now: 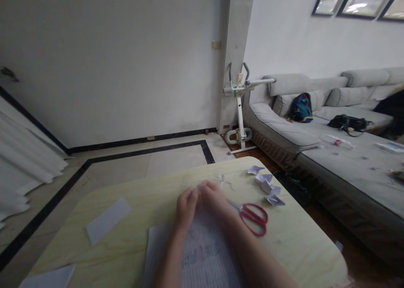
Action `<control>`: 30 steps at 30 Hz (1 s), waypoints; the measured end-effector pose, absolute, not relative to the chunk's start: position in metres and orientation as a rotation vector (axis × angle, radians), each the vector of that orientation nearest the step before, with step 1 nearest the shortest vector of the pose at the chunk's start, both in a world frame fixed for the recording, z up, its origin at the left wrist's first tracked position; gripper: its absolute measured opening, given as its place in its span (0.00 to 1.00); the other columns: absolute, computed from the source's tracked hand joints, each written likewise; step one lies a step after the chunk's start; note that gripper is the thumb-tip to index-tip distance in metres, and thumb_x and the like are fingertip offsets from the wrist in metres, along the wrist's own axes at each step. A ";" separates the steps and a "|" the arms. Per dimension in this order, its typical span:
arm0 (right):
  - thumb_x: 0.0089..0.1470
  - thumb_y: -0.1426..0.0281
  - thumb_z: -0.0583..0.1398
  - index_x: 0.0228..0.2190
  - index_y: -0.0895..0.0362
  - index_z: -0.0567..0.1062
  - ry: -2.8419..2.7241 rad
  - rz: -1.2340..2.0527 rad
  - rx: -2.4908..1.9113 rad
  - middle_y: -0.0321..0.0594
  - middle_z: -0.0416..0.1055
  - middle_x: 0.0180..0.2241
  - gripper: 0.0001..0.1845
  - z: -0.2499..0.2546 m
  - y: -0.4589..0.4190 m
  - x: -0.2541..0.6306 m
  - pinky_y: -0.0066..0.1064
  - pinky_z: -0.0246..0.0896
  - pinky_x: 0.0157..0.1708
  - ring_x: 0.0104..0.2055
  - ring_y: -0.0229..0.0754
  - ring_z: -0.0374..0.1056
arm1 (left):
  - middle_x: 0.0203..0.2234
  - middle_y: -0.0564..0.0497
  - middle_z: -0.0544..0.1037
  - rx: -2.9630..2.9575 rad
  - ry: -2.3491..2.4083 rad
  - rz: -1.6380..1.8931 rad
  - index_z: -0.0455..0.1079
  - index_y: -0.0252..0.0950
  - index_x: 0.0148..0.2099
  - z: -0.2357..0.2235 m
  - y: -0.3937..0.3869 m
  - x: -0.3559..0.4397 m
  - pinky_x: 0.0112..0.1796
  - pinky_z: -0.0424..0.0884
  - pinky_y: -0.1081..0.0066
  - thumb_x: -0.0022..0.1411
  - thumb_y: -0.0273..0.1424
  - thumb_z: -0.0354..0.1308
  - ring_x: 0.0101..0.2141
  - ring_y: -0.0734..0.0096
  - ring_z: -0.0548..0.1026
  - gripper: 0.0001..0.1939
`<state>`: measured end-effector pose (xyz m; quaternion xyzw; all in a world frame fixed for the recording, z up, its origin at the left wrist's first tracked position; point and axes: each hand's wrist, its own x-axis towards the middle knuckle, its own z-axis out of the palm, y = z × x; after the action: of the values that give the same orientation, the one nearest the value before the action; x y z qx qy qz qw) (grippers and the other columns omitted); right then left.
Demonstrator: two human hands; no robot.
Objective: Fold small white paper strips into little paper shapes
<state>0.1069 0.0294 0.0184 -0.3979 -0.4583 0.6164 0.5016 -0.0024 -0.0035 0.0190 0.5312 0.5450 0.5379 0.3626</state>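
Observation:
My left hand (186,206) and my right hand (214,197) meet near the middle of a pale wooden table (142,195). Both have their fingers curled and pressed together over the far edge of a lined paper sheet (205,246) that lies under my forearms. The fingertips seem to pinch the paper's edge, though blur hides the detail. Red-handled scissors (254,217) lie just right of my right hand. Beyond them sit several small folded paper pieces (268,187). Thin paper scraps (222,180) lie just past my fingers.
A white paper strip (107,220) lies at the table's left, another sheet (50,277) at the near left corner. A grey sofa (331,132) with bags fills the right. An exercise machine (240,111) stands by the wall. Tiled floor (126,162) lies beyond the table.

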 end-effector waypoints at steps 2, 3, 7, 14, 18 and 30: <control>0.44 0.68 0.57 0.19 0.58 0.67 -1.151 1.381 -1.012 0.31 0.61 0.17 0.08 0.021 0.029 0.107 0.24 0.52 0.21 0.21 0.33 0.57 | 0.17 0.55 0.66 1.394 1.421 1.415 0.63 0.36 0.22 0.020 -0.004 0.000 0.25 0.59 0.76 0.56 0.40 0.52 0.23 0.72 0.65 0.15; 0.44 0.69 0.57 0.18 0.58 0.67 -1.164 1.338 -1.034 0.31 0.61 0.17 0.08 0.023 0.029 0.107 0.24 0.52 0.22 0.22 0.33 0.57 | 0.18 0.54 0.67 1.395 1.421 1.424 0.63 0.36 0.22 0.021 -0.005 0.001 0.26 0.60 0.76 0.55 0.39 0.52 0.24 0.71 0.65 0.15; 0.44 0.69 0.57 0.18 0.58 0.67 -1.160 1.289 -1.039 0.31 0.61 0.17 0.07 0.021 0.030 0.107 0.24 0.53 0.22 0.22 0.33 0.57 | 0.19 0.54 0.66 1.403 1.404 1.419 0.64 0.36 0.23 0.024 -0.005 0.002 0.26 0.60 0.76 0.55 0.38 0.52 0.24 0.71 0.65 0.13; 0.44 0.65 0.56 0.20 0.56 0.63 -1.003 1.584 -0.934 0.27 0.56 0.13 0.09 0.017 0.030 0.108 0.24 0.46 0.15 0.14 0.32 0.53 | 0.17 0.55 0.65 1.325 1.316 1.293 0.63 0.36 0.22 0.031 -0.006 -0.001 0.24 0.59 0.76 0.54 0.39 0.52 0.22 0.72 0.63 0.14; 0.41 0.72 0.55 0.16 0.57 0.64 -1.162 1.247 -1.012 0.30 0.60 0.16 0.06 0.026 0.026 0.108 0.24 0.50 0.21 0.21 0.33 0.56 | 0.16 0.56 0.64 1.446 1.418 1.338 0.62 0.36 0.20 0.027 -0.006 0.001 0.24 0.57 0.76 0.54 0.36 0.52 0.21 0.73 0.62 0.13; 0.43 0.71 0.57 0.19 0.58 0.69 -1.181 1.268 -1.065 0.32 0.63 0.18 0.05 0.022 0.030 0.109 0.26 0.55 0.26 0.23 0.35 0.59 | 0.16 0.56 0.63 1.477 1.466 1.348 0.64 0.36 0.22 0.020 -0.003 0.000 0.24 0.56 0.76 0.55 0.36 0.52 0.22 0.73 0.62 0.12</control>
<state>0.1090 0.0304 0.0218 -0.4455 -0.4938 0.5302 0.5260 -0.0004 -0.0034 0.0199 0.5632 0.5591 0.5142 0.3251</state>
